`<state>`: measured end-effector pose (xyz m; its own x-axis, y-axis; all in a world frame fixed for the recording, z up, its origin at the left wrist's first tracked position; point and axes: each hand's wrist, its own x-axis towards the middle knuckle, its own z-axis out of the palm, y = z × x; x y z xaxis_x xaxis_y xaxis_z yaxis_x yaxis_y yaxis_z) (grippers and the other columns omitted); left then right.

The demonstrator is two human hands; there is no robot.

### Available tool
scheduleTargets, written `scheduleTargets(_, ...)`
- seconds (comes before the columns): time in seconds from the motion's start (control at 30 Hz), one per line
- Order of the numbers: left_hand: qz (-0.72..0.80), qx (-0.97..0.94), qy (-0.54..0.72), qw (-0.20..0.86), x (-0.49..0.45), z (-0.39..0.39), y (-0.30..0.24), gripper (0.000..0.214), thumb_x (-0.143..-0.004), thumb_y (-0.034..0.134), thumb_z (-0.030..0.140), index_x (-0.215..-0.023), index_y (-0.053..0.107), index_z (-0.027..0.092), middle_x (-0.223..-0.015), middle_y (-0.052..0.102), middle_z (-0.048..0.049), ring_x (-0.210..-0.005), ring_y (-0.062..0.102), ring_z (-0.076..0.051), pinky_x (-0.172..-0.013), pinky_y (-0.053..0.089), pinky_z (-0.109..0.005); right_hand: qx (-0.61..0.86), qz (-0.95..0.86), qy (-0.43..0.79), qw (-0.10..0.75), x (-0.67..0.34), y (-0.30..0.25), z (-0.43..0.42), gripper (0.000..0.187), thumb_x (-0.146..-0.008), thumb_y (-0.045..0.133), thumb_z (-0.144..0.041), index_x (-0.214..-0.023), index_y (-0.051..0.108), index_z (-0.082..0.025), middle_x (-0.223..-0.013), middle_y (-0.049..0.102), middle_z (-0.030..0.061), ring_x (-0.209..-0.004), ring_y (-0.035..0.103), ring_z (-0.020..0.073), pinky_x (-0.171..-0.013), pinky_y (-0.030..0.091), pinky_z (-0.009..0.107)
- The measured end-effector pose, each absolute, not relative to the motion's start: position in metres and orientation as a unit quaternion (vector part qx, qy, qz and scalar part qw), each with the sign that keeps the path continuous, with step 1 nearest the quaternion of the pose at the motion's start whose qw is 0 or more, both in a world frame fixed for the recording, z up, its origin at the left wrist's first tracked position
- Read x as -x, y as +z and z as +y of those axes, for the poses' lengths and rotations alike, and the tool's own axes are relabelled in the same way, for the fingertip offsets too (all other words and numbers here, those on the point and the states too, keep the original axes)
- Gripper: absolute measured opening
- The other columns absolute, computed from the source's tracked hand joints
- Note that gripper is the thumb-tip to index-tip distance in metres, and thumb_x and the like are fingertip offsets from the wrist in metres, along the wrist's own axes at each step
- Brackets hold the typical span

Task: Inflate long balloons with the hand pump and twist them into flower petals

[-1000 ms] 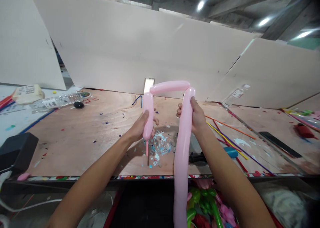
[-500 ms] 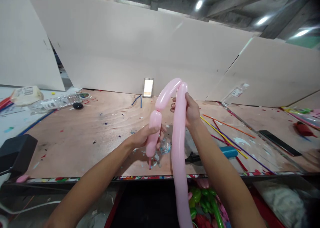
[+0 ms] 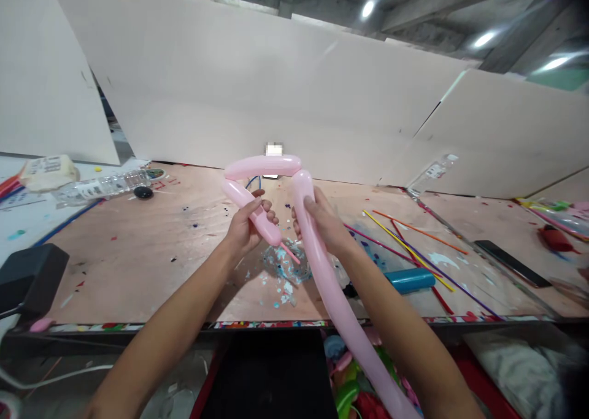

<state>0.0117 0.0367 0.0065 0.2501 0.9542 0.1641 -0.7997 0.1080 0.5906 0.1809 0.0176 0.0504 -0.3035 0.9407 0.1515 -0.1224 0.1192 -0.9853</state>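
Observation:
A long pink twisting balloon (image 3: 322, 265) is held up over a plywood table (image 3: 151, 253). It is twisted into a short end segment, a horizontal middle segment at the top, and a long tail that runs down past the table's front edge. My left hand (image 3: 246, 226) is closed round the short end segment, whose knotted tip points right. My right hand (image 3: 319, 219) grips the long part just below the upper twist.
Thin uninflated balloons (image 3: 405, 235) and a teal hand pump (image 3: 407, 280) lie right of my hands. A plastic bottle (image 3: 101, 186) lies at the far left, a phone (image 3: 510, 262) at the right. White boards (image 3: 276, 94) wall the back. Finished balloon shapes (image 3: 354, 388) sit below the table edge.
Both hands shifted left. The middle segment swung from slanting to level, and the short end segment tilted so its tip points right toward my right hand.

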Motion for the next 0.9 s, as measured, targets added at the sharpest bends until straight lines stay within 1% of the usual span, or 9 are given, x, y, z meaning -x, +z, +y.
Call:
scheduleTargets(0.13, 0.131, -0.288, 0.635, 0.705, -0.008, 0.037, 0.011, 0.035, -0.071, 0.068, 0.025, -0.1, 0.049, 0.025, -0.073, 0.049, 0.0066, -0.058, 0.053, -0.007, -0.063, 0.048, -0.024, 0.358, -0.581, 0.576, 0.449, -0.172, 0.037, 0.006, 0.039, -0.083, 0.054, -0.053, -0.114, 0.045, -0.03, -0.077, 0.056, -0.0019, -0.054, 0.057, 0.0124, -0.044, 0.048, 0.025)
scheduleTargets(0.27, 0.16, -0.293, 0.643, 0.689, -0.005, 0.039, 0.012, 0.034, -0.071, 0.069, 0.032, -0.098, 0.049, 0.023, -0.066, 0.047, 0.0076, -0.046, 0.046, -0.004, -0.045, 0.04, -0.017, 0.362, -0.563, 0.586, 0.457, -0.173, 0.027, 0.008, 0.042, -0.083, 0.054, -0.054, -0.116, 0.044, -0.03, -0.077, 0.057, -0.002, -0.054, 0.058, 0.0121, -0.045, 0.048, 0.024)
scheduleTargets(0.37, 0.195, -0.348, 0.593, 0.699, -0.005, 0.041, 0.007, 0.039, -0.072, 0.068, 0.045, -0.098, 0.047, 0.024, -0.062, 0.046, 0.0081, -0.039, 0.043, -0.005, -0.038, 0.036, -0.018, 0.359, -0.517, 0.593, 0.502, -0.18, 0.029, 0.016, 0.042, -0.08, 0.056, -0.056, -0.11, 0.045, -0.028, -0.075, 0.058, -0.0026, -0.053, 0.057, 0.0118, -0.044, 0.048, 0.024)
scheduleTargets(0.43, 0.217, -0.419, 0.534, 0.702, -0.007, 0.04, 0.001, 0.047, -0.073, 0.061, 0.06, -0.1, 0.046, 0.025, -0.059, 0.048, 0.0072, -0.036, 0.043, -0.008, -0.035, 0.036, -0.019, 0.35, -0.475, 0.581, 0.56, -0.189, 0.035, 0.024, 0.042, -0.079, 0.055, -0.06, -0.1, 0.049, -0.025, -0.072, 0.057, -0.0021, -0.051, 0.055, 0.0111, -0.044, 0.047, 0.024)
scheduleTargets(0.5, 0.237, -0.483, 0.466, 0.703, -0.01, 0.038, -0.004, 0.062, -0.073, 0.045, 0.076, -0.107, 0.047, 0.024, -0.058, 0.049, 0.005, -0.034, 0.044, -0.01, -0.033, 0.036, -0.022, 0.332, -0.439, 0.563, 0.616, -0.201, 0.045, 0.033, 0.043, -0.079, 0.052, -0.063, -0.089, 0.053, -0.021, -0.068, 0.056, -0.0012, -0.051, 0.054, 0.0103, -0.044, 0.046, 0.023)
scheduleTargets(0.57, 0.268, -0.532, 0.4, 0.697, -0.012, 0.035, -0.007, 0.071, -0.073, 0.035, 0.08, -0.111, 0.05, 0.021, -0.06, 0.052, 0.0014, -0.035, 0.046, -0.012, -0.033, 0.036, -0.023, 0.315, -0.427, 0.54, 0.654, -0.213, 0.056, 0.041, 0.044, -0.081, 0.05, -0.062, -0.083, 0.056, -0.019, -0.067, 0.056, 0.0001, -0.053, 0.054, 0.0105, -0.046, 0.046, 0.022)
scheduleTargets(0.67, 0.304, -0.61, 0.35, 0.643, -0.014, 0.028, -0.006, 0.059, -0.08, 0.046, 0.065, -0.116, 0.053, 0.019, -0.077, 0.06, -0.0053, -0.041, 0.052, -0.013, -0.036, 0.039, -0.024, 0.307, -0.449, 0.498, 0.676, -0.222, 0.067, 0.045, 0.042, -0.082, 0.05, -0.06, -0.089, 0.061, -0.02, -0.084, 0.064, 0.004, -0.074, 0.063, 0.0154, -0.06, 0.053, 0.027)
scheduleTargets(0.77, 0.282, -0.67, 0.339, 0.597, -0.016, 0.023, -0.003, 0.043, -0.083, 0.054, 0.047, -0.119, 0.053, 0.022, -0.099, 0.06, -0.0076, -0.054, 0.059, -0.014, -0.047, 0.047, -0.026, 0.304, -0.477, 0.501, 0.655, -0.217, 0.067, 0.039, 0.046, -0.081, 0.05, -0.062, -0.102, 0.058, -0.023, -0.108, 0.064, 0.0062, -0.101, 0.061, 0.0213, -0.082, 0.052, 0.037)
scheduleTargets(0.9, 0.213, -0.646, 0.372, 0.632, -0.022, 0.019, -0.009, 0.04, -0.081, 0.06, 0.037, -0.118, 0.051, 0.022, -0.106, 0.061, -0.0076, -0.076, 0.064, -0.018, -0.066, 0.052, -0.032, 0.304, -0.484, 0.55, 0.609, -0.194, 0.058, 0.028, 0.048, -0.078, 0.053, -0.063, -0.11, 0.051, -0.026, -0.106, 0.064, 0.0058, -0.096, 0.062, 0.0226, -0.081, 0.051, 0.044)
